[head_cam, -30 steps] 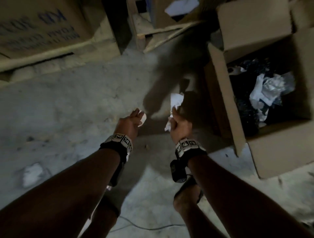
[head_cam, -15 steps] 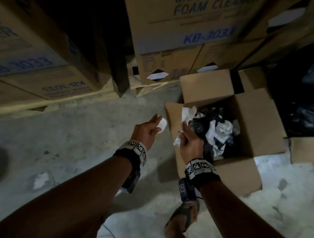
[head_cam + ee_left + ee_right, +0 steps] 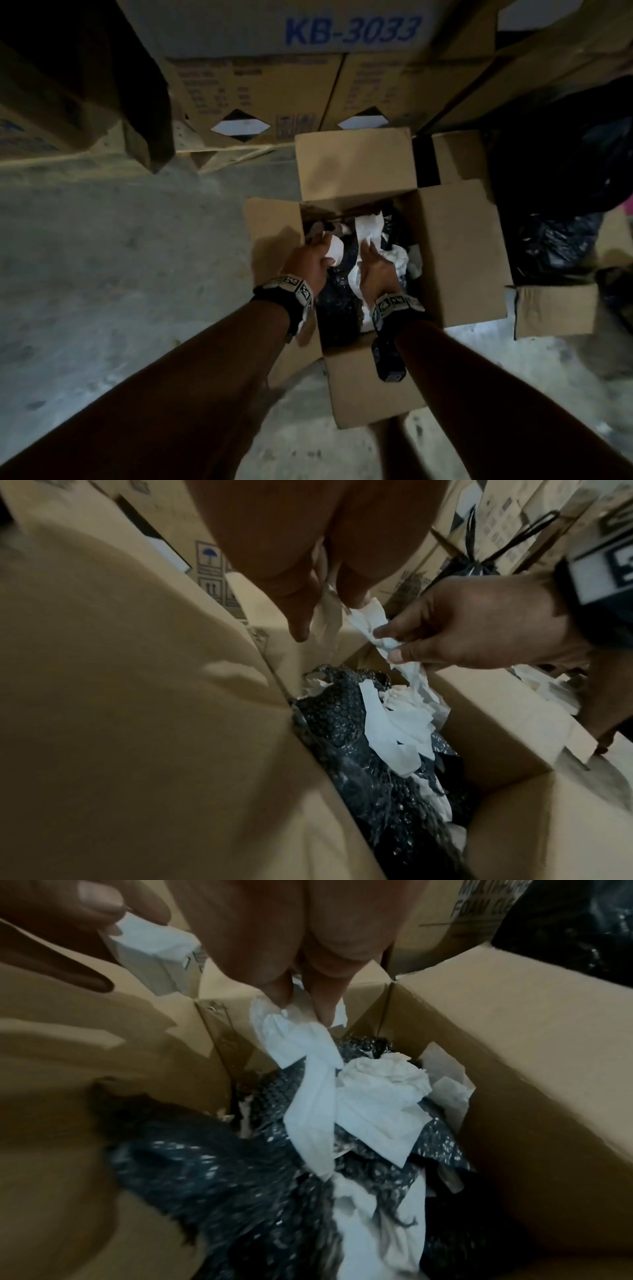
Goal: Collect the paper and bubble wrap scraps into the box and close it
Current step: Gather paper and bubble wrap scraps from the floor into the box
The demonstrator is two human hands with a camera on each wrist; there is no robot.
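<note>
1. concrete floor (image 3: 102,274), dim, with stacked cartons (image 3: 260,99) at the far side; we note the open box (image 3: 459,246) standing on it, flaps up.
2. our left hand (image 3: 310,257) pinches a small white paper scrap (image 3: 335,247) over the box's left edge.
3. our right hand (image 3: 375,265) grips a long crumpled paper strip (image 3: 308,1053) that hangs down onto the pile inside.
4. black bubble wrap (image 3: 219,1172) and white paper (image 3: 380,1093) lie in the box.

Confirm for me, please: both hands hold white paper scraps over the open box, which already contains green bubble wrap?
Not quite: the bubble wrap is black, not green, as the right wrist view shows. The rest stands: the left hand and right hand each hold a white paper scrap over the open box.
</note>
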